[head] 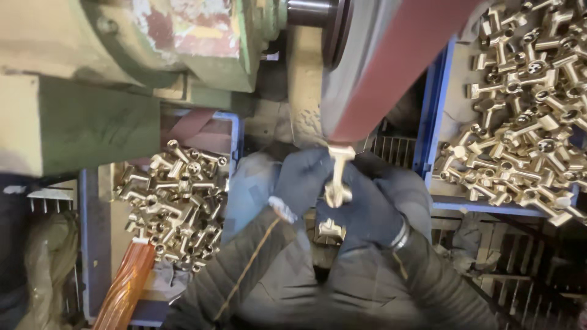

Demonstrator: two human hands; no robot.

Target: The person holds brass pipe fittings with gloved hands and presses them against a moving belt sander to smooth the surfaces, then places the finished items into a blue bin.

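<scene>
Both hands wear dark gloves and meet at the middle of the view, under a reddish-brown sanding belt (391, 67) that runs down from the top right over a grey wheel. The left hand (299, 180) is clenched around the side of a brass fitting (337, 174), fingers wrapped over its stem. The right hand (367, 211) grasps the same fitting from below and from the right, so the piece is pinched between the two gloves. The fitting stands roughly upright, its top crossbar touching the lower end of the belt. A second brass piece (330, 229) shows just beneath the hands, between the wrists; whether either hand holds it, I cannot tell. Dark quilted sleeves run from the wrists to the bottom edge.

To the left, a blue-edged bin (88, 244) holds a heap of brass fittings (177, 201), well apart from the hands. To the right, a second blue-edged tray (435, 104) carries a bigger heap of the same fittings (526, 104), near the right hand but not touching it. A worn green machine body (110, 79) with flaking paint fills the upper left. An orange ribbed hose (125, 287) lies at the lower left, beside the left bin
</scene>
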